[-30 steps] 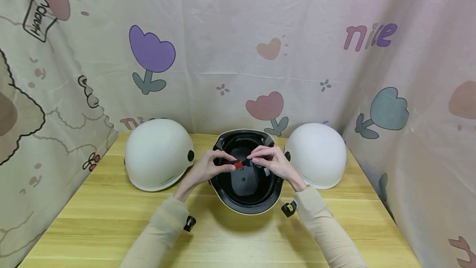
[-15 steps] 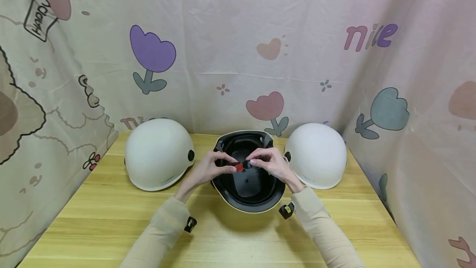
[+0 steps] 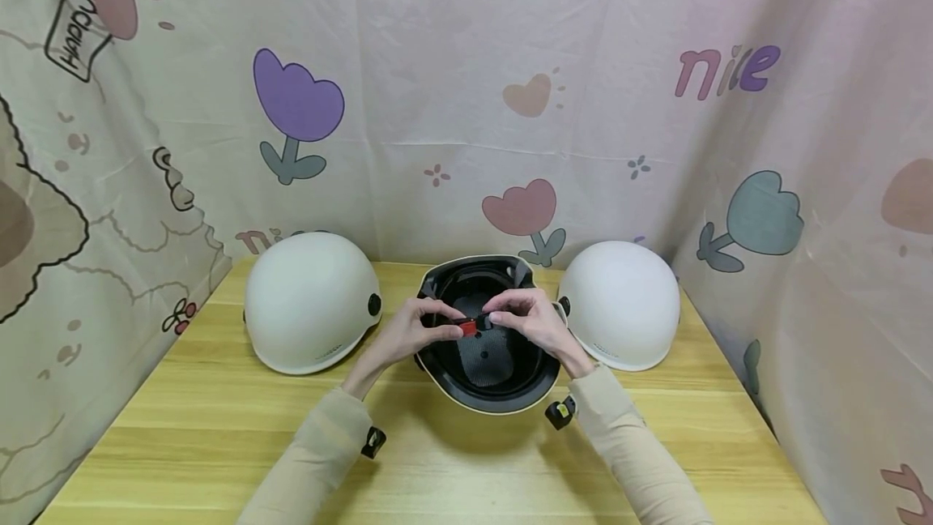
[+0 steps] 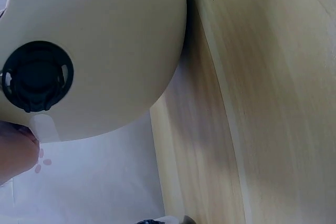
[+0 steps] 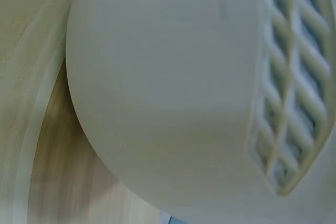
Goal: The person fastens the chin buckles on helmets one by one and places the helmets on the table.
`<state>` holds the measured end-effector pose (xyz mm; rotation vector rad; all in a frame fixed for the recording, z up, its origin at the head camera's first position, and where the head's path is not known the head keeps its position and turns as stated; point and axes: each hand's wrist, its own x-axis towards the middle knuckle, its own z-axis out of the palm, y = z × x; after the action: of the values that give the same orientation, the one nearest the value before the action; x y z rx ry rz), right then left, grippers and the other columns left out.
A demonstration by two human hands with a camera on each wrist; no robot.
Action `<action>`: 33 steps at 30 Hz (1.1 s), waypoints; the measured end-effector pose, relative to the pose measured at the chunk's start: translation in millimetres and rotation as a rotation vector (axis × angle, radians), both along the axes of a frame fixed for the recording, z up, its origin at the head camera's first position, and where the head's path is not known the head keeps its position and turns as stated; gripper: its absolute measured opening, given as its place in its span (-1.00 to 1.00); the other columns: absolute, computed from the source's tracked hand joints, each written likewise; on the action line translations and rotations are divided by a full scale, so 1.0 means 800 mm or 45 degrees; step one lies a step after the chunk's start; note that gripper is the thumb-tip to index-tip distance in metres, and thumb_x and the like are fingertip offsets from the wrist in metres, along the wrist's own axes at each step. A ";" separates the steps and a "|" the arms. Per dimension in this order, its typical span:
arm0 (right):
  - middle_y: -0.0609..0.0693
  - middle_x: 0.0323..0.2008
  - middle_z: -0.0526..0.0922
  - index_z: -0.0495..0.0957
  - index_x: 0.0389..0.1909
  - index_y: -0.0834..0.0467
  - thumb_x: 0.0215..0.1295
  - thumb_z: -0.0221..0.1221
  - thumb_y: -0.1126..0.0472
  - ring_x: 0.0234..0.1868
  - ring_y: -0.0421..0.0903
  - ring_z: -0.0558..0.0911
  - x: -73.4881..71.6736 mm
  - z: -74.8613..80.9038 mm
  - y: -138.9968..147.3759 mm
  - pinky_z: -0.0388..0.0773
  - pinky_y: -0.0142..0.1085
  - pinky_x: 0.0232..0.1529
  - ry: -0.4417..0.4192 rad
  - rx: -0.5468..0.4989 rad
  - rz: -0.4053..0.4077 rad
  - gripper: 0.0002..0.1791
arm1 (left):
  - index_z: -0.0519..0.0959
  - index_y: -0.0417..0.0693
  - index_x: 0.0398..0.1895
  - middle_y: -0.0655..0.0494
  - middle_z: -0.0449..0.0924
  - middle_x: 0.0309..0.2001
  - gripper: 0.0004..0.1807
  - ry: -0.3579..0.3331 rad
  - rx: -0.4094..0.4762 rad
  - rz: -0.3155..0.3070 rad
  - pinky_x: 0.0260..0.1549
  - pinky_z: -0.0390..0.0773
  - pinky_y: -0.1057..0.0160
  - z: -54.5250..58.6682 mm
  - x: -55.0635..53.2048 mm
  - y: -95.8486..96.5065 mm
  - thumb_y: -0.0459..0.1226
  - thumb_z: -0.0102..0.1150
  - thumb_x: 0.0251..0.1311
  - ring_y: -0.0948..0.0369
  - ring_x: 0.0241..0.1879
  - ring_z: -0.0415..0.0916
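Left hand point(image 3: 414, 330): pinches red buckle point(image 3: 468, 328) above upturned helmet point(image 3: 487, 391)
Right hand point(image 3: 535, 322): pinches black clip point(image 3: 483, 322) above it
White helmets point(image 3: 309, 302): flanking it

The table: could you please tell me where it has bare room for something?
Free: the table between left sleeve and right sleeve, and patches outside them, in front of left helmet and right helmet. The back is crowded: middle helmet, left hand and right hand take most of the gap.

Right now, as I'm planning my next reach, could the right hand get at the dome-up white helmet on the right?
Probably yes: that white helmet stands close by, almost fully exposed; the right hand would likely first release the black buckle end.
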<state>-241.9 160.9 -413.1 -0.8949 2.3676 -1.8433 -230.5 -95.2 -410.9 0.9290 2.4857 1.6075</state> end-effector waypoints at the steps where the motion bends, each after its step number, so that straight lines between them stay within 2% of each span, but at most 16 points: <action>1: -0.09 -0.34 0.71 0.68 -0.18 0.41 0.26 0.27 0.45 -0.45 -0.33 0.47 0.000 0.000 -0.001 0.40 -0.51 -0.44 -0.003 -0.007 -0.001 -0.86 | 0.77 -0.05 -0.14 0.00 0.78 -0.16 -0.78 0.000 0.001 0.004 0.07 0.47 0.08 0.000 0.000 0.000 -0.25 0.45 0.13 0.13 -0.06 0.53; 3: -0.15 -0.35 0.70 0.68 -0.19 0.43 0.25 0.28 0.46 -0.44 -0.35 0.51 0.001 0.001 -0.004 0.42 -0.52 -0.42 -0.006 -0.006 0.013 -0.86 | 0.77 -0.04 -0.15 0.01 0.79 -0.16 -0.78 0.004 -0.006 0.014 0.08 0.48 0.07 0.001 0.001 0.001 -0.24 0.46 0.13 0.15 -0.06 0.54; 5: -0.12 -0.37 0.72 0.68 -0.21 0.44 0.24 0.28 0.47 -0.43 -0.35 0.54 0.001 0.001 -0.007 0.44 -0.52 -0.41 -0.001 -0.009 0.026 -0.86 | 0.78 -0.04 -0.16 0.02 0.79 -0.16 -0.78 0.005 -0.006 0.021 0.09 0.48 0.06 0.002 0.002 0.001 -0.23 0.46 0.12 0.16 -0.05 0.54; 8: 0.10 -0.35 0.75 0.68 -0.22 0.43 0.23 0.28 0.48 -0.39 -0.34 0.59 0.001 0.001 -0.009 0.50 -0.50 -0.36 0.006 0.001 0.045 -0.88 | 0.78 -0.03 -0.16 0.03 0.79 -0.16 -0.79 0.008 -0.014 0.020 0.09 0.47 0.06 0.001 0.003 0.001 -0.24 0.46 0.12 0.15 -0.05 0.54; 12: 0.34 -0.32 0.71 0.69 -0.22 0.41 0.24 0.28 0.48 -0.40 -0.34 0.58 0.003 0.000 -0.008 0.48 -0.50 -0.39 -0.002 0.011 0.048 -0.88 | 0.78 -0.04 -0.17 0.02 0.80 -0.18 -0.80 0.022 -0.007 0.006 0.06 0.45 0.09 -0.001 0.002 0.000 -0.26 0.46 0.12 0.10 -0.07 0.54; 20: 0.28 -0.30 0.73 0.69 -0.21 0.40 0.25 0.29 0.45 -0.37 -0.35 0.61 0.002 -0.002 -0.006 0.52 -0.50 -0.36 -0.011 0.021 0.039 -0.88 | 0.78 -0.03 -0.12 0.05 0.80 -0.15 -0.78 0.049 -0.027 0.008 0.08 0.44 0.10 -0.002 0.001 -0.002 -0.26 0.43 0.15 0.14 -0.07 0.53; 25: 0.32 -0.27 0.72 0.68 -0.18 0.39 0.27 0.28 0.43 -0.34 -0.35 0.63 0.002 -0.001 -0.006 0.55 -0.50 -0.32 -0.034 0.032 0.042 -0.87 | 0.77 -0.06 -0.09 0.01 0.79 -0.13 -0.78 0.079 -0.043 0.000 0.08 0.47 0.08 -0.002 0.001 -0.003 -0.25 0.40 0.20 0.14 -0.05 0.56; 33: 0.35 -0.25 0.71 0.68 -0.15 0.35 0.30 0.27 0.41 -0.31 -0.34 0.64 0.003 0.000 -0.005 0.55 -0.48 -0.29 -0.031 0.066 0.056 -0.86 | 0.74 -0.12 -0.04 -0.05 0.77 -0.06 -0.76 0.113 -0.069 -0.026 0.15 0.52 -0.06 -0.003 -0.001 -0.005 -0.25 0.34 0.27 0.05 0.03 0.60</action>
<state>-239.2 157.3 -412.9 -0.9071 2.3499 -1.7587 -231.5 -99.1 -413.3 1.0376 2.5545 1.5173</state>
